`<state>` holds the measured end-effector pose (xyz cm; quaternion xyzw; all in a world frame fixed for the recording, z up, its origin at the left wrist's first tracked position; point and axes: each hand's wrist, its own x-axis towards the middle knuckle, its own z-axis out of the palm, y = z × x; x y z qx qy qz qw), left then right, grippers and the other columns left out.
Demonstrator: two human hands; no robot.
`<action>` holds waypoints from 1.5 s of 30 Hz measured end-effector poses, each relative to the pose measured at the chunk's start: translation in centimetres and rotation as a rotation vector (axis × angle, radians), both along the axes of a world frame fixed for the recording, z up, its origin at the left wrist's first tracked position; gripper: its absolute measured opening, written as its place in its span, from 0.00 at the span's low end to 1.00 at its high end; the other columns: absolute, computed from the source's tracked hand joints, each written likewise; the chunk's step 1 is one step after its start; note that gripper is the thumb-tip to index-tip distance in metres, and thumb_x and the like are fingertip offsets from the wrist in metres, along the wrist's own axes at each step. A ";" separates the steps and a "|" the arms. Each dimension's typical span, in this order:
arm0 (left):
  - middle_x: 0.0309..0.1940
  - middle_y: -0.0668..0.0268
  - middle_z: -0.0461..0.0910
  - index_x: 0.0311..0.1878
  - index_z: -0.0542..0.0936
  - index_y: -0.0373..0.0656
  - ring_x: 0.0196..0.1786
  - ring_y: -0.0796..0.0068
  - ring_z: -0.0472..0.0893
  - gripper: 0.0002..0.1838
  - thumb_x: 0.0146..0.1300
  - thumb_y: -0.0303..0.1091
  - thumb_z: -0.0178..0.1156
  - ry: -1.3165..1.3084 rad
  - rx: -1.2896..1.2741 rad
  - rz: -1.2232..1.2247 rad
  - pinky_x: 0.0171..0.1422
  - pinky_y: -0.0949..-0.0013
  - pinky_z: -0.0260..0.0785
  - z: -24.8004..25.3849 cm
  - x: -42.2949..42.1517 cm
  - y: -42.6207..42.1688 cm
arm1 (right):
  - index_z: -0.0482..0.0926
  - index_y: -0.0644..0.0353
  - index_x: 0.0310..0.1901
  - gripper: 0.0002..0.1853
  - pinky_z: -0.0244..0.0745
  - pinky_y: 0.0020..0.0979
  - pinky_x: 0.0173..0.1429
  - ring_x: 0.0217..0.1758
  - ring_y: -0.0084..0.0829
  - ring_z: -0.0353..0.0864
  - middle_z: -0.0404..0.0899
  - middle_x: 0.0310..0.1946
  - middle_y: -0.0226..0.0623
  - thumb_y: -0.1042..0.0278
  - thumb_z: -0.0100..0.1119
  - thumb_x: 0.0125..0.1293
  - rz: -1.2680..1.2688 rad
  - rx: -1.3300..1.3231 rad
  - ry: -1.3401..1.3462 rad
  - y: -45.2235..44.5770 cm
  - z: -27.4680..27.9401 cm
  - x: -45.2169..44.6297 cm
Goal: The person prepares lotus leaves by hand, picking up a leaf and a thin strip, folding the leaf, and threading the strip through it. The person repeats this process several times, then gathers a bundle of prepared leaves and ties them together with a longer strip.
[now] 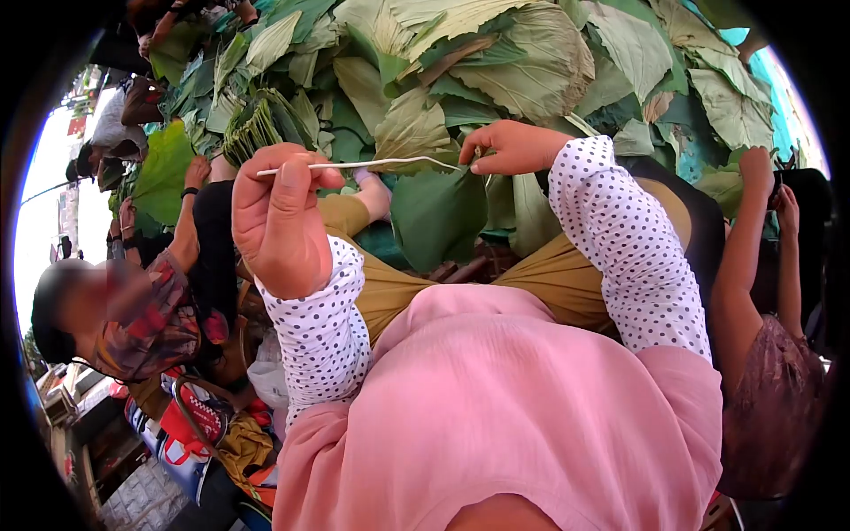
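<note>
My left hand (288, 217) is raised, thumb and fingers pinched on a thin white strand (390, 163). The strand runs straight near my fingers and bends slightly toward its far end, by the leaf tip; whether it is a cord or a needle with thread I cannot tell. My right hand (513, 148) pinches the top edge of a dark green leaf (438, 217), which hangs down in front of my knees. The strand's far end comes close to this leaf; whether it passes through is too small to make out.
A big heap of large green and drying leaves (522, 62) spreads in front of me. At left a person (155, 310) holds up a broad green leaf (162, 173). Another person's arms (753, 239) are at right. Bags (190, 425) lie low on the left.
</note>
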<state>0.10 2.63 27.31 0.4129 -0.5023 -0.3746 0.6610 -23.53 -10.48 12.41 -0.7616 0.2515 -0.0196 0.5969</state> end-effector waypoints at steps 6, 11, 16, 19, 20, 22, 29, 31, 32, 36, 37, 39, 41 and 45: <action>0.35 0.57 0.77 0.42 0.76 0.30 0.34 0.71 0.77 0.06 0.68 0.25 0.54 0.022 -0.026 -0.016 0.44 0.68 0.70 0.3 0.7 1.3 | 0.64 0.59 0.68 0.31 0.59 0.40 0.72 0.74 0.44 0.58 0.60 0.71 0.44 0.64 0.59 0.63 -0.042 -0.876 0.566 1.4 -2.7 -0.9; 0.37 0.61 0.77 0.43 0.77 0.32 0.34 0.74 0.76 0.05 0.67 0.22 0.55 0.012 0.254 0.023 0.44 0.73 0.70 -1.2 -1.0 0.6 | 0.64 0.58 0.69 0.32 0.57 0.40 0.73 0.74 0.35 0.58 0.63 0.69 0.44 0.67 0.59 0.63 -0.074 -0.158 -0.227 1.6 4.5 2.0; 0.33 0.69 0.79 0.43 0.77 0.36 0.34 0.83 0.77 0.04 0.67 0.21 0.58 0.015 0.336 -0.120 0.37 0.78 0.70 -5.4 -0.5 -1.5 | 0.76 0.61 0.56 0.15 0.73 0.25 0.51 0.46 0.21 0.78 0.80 0.44 0.29 0.67 0.53 0.72 -0.002 0.563 -0.386 2.5 6.2 4.2; 0.34 0.65 0.79 0.46 0.77 0.36 0.33 0.77 0.78 0.07 0.71 0.29 0.54 0.199 0.414 -0.032 0.39 0.73 0.72 -8.7 1.9 -3.1 | 0.80 0.62 0.46 0.11 0.69 0.20 0.39 0.33 0.15 0.72 0.76 0.31 0.24 0.65 0.52 0.73 -0.116 0.378 -0.309 2.1 6.5 4.6; 0.35 0.63 0.78 0.47 0.77 0.36 0.33 0.74 0.77 0.10 0.72 0.33 0.53 0.407 0.445 0.048 0.41 0.71 0.72 -10.1 2.8 -4.1 | 0.81 0.63 0.44 0.11 0.67 0.19 0.36 0.31 0.14 0.70 0.74 0.27 0.22 0.65 0.53 0.73 -0.231 0.354 -0.274 1.9 7.1 4.6; 0.34 0.64 0.79 0.47 0.75 0.39 0.32 0.75 0.79 0.11 0.72 0.37 0.54 0.459 0.632 0.362 0.37 0.70 0.74 -15.4 6.2 -6.0 | 0.82 0.63 0.45 0.12 0.63 0.18 0.34 0.28 0.13 0.65 0.71 0.24 0.21 0.64 0.51 0.74 -0.392 0.322 -0.368 1.3 7.8 4.2; 0.67 0.53 0.65 0.68 0.66 0.51 0.68 0.55 0.65 0.33 0.58 0.31 0.60 -0.765 1.204 0.401 0.69 0.54 0.61 -39.8 12.4 -8.7 | 0.81 0.63 0.52 0.14 0.58 0.17 0.27 0.21 0.12 0.62 0.69 0.19 0.20 0.66 0.50 0.73 -0.538 0.447 -0.341 0.7 9.9 3.5; 0.76 0.60 0.51 0.73 0.60 0.58 0.77 0.57 0.50 0.39 0.57 0.29 0.61 -1.045 1.371 0.232 0.77 0.53 0.50 -36.6 11.1 -8.8 | 0.81 0.62 0.52 0.14 0.59 0.17 0.28 0.22 0.11 0.63 0.69 0.20 0.20 0.65 0.51 0.73 -0.521 0.466 -0.308 0.2 9.7 3.6; 0.75 0.63 0.54 0.70 0.66 0.55 0.77 0.58 0.50 0.34 0.58 0.28 0.60 -1.123 1.381 0.198 0.77 0.54 0.49 -34.8 10.8 -8.8 | 0.81 0.62 0.52 0.14 0.60 0.17 0.28 0.23 0.11 0.63 0.69 0.20 0.20 0.65 0.51 0.73 -0.524 0.480 -0.297 0.3 9.7 3.8; 0.62 0.60 0.73 0.57 0.77 0.49 0.71 0.63 0.64 0.19 0.62 0.38 0.59 -1.253 1.448 -0.036 0.73 0.53 0.53 -33.8 12.4 -9.5 | 0.80 0.63 0.52 0.13 0.60 0.17 0.29 0.24 0.12 0.63 0.70 0.22 0.21 0.68 0.50 0.72 -0.568 0.470 -0.297 0.2 9.6 4.3; 0.58 0.59 0.77 0.56 0.76 0.49 0.67 0.62 0.70 0.18 0.63 0.40 0.58 -1.173 1.500 -0.050 0.72 0.52 0.53 -32.8 12.9 -10.1 | 0.80 0.64 0.52 0.13 0.60 0.17 0.28 0.23 0.13 0.63 0.70 0.22 0.21 0.69 0.50 0.72 -0.567 0.469 -0.292 0.3 9.6 4.4; 0.54 0.56 0.80 0.56 0.74 0.48 0.62 0.58 0.76 0.18 0.66 0.43 0.56 -1.082 1.475 0.047 0.73 0.46 0.50 -32.7 13.1 -10.1 | 0.79 0.67 0.52 0.14 0.59 0.16 0.27 0.21 0.12 0.62 0.69 0.20 0.20 0.70 0.50 0.72 -0.510 0.471 -0.325 0.2 9.4 4.4; 0.52 0.52 0.79 0.53 0.73 0.46 0.58 0.52 0.77 0.16 0.64 0.40 0.55 -0.942 1.390 0.006 0.64 0.52 0.67 -29.8 13.5 -10.2 | 0.78 0.68 0.54 0.15 0.57 0.16 0.26 0.20 0.12 0.62 0.69 0.19 0.21 0.70 0.49 0.73 -0.542 0.434 -0.347 0.5 9.1 4.6; 0.43 0.53 0.82 0.45 0.78 0.44 0.48 0.56 0.82 0.14 0.57 0.38 0.64 -0.880 1.119 0.036 0.54 0.59 0.73 -24.9 13.9 -10.4 | 0.77 0.65 0.57 0.16 0.57 0.16 0.26 0.20 0.12 0.63 0.69 0.18 0.22 0.68 0.48 0.73 -0.524 0.389 -0.355 0.6 9.8 4.9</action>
